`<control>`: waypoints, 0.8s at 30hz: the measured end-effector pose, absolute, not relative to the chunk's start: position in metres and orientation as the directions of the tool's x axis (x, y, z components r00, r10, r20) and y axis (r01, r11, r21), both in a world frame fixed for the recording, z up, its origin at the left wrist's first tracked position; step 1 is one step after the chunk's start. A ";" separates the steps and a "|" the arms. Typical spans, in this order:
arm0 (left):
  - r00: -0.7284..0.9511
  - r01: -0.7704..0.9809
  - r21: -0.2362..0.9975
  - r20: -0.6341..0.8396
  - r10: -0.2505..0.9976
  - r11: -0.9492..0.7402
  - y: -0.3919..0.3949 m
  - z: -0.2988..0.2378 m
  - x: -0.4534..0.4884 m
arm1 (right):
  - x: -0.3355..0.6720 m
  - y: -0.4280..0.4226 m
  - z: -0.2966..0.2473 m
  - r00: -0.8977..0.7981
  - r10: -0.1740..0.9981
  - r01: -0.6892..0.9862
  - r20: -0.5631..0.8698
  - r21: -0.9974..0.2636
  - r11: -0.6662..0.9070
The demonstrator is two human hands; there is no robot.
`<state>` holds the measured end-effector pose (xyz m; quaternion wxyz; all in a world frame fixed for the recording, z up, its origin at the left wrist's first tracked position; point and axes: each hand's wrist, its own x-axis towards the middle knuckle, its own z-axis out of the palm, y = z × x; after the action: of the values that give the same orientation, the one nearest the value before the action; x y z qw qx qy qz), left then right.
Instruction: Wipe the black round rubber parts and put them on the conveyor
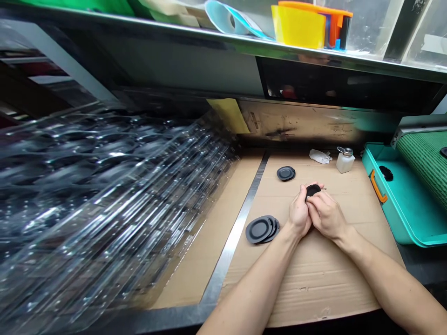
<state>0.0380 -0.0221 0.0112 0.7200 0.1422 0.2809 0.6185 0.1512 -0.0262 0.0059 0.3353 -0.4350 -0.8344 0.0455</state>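
My left hand [299, 210] and my right hand [325, 215] are pressed close together on a cardboard sheet [314, 288]. Both hold a small black rubber part [313, 190], with a thin metal tip sticking out to its right. Its shape is partly hidden by my fingers. To the left of my hands lies a stack of black rubber discs [261, 229], slightly fanned. A single black disc [286, 173] lies beyond my fingertips, apart from them.
A white dispensing bottle [345, 161] and a crumpled white cloth [319, 156] stand at the back of the cardboard. To the right is a teal tray [401, 204] with a green mat. A metal strip [226, 246] edges the cardboard, and stacked clear plastic trays [104, 195] fill the left.
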 end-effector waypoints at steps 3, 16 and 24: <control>0.052 -0.815 0.554 -0.220 0.974 0.169 -0.021 0.010 0.037 | 0.160 -0.019 0.004 -0.339 0.815 0.809 0.471 -0.297 0.507; -0.087 -0.781 0.614 -0.284 0.955 0.112 -0.013 0.012 0.019 | 0.178 -0.020 0.014 -0.463 0.839 0.814 0.286 -0.238 0.530; -0.025 -0.847 0.514 -0.292 0.956 0.134 -0.014 0.013 0.028 | 0.157 -0.021 0.005 -0.083 0.841 0.636 0.535 -0.621 0.457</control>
<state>0.0282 -0.0138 0.0128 0.6921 0.0915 0.2969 0.6515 0.1566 -0.0209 0.0052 0.4477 -0.5081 -0.7269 0.1143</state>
